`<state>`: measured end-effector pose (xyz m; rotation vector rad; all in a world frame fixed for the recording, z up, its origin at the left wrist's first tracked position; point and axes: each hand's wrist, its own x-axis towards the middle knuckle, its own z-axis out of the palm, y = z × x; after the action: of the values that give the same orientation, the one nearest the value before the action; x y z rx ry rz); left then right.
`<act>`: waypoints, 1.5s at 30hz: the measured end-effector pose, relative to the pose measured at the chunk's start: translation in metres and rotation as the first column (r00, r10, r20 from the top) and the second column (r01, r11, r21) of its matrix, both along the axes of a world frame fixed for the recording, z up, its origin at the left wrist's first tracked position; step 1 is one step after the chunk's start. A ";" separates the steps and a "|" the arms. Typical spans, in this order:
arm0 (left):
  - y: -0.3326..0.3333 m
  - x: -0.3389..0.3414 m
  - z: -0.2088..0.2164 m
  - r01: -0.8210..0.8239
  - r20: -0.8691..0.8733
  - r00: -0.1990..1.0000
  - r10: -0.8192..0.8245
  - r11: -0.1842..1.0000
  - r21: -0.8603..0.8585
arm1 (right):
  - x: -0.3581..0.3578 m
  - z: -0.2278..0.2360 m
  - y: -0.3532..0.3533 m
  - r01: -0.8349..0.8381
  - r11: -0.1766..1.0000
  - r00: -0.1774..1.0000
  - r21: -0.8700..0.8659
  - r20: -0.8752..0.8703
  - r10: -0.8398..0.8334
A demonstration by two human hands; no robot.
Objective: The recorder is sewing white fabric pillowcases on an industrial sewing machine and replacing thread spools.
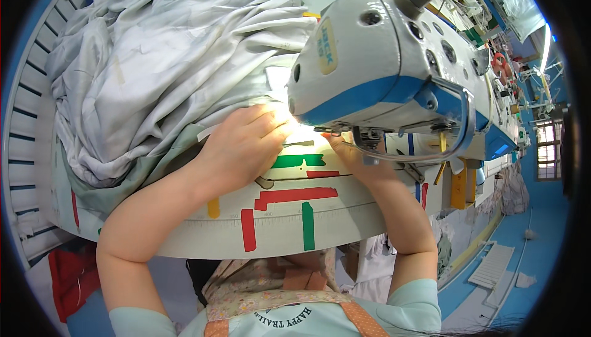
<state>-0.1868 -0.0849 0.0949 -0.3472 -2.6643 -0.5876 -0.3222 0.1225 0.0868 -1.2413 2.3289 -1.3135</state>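
A white and blue sewing machine [369,53] stands over the worktable, its lamp throwing a bright glare around the needle area. My left hand [246,143] rests to the left of that area, fingers bent together on the edge of the white cloth [178,47]; glare washes out its fingertips. A large crumpled heap of this cloth spreads to the left, with a grey-green piece [141,167] along its lower edge. My right hand [357,155] reaches under the machine head from the right. The machine's wire guard and head cover most of its fingers, so what it touches is hidden.
Red, green and yellow tape strips [295,195] and a ruler scale mark the table's near side. White slatted rails [28,146] border the left. A yellow box-like part [462,188] sits right of the machine. Red cloth [74,278] hangs at lower left.
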 end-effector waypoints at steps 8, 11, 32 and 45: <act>0.001 -0.001 -0.003 0.004 0.017 1.000 -0.004 1.000 -0.007 | -0.007 -0.010 0.006 0.105 0.960 0.878 0.259 -0.477 0.033; 0.001 -0.004 -0.002 0.017 0.003 1.000 -0.017 0.999 -0.032 | -0.008 -0.014 0.010 0.091 0.963 0.868 0.254 -0.494 0.049; 0.014 0.191 0.017 -0.326 0.131 0.923 0.362 0.916 -0.234 | 0.078 0.023 0.036 -0.038 0.999 0.887 0.018 -0.459 0.042; 0.073 0.145 0.078 0.247 0.149 0.950 -0.274 0.952 0.179 | 0.151 0.016 0.022 -0.336 0.941 0.800 -0.031 -0.537 0.268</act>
<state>-0.0417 -0.0118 0.1726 -0.6360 -2.7307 -0.9448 -0.1713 0.1447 0.1030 -2.1485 2.2376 -1.1225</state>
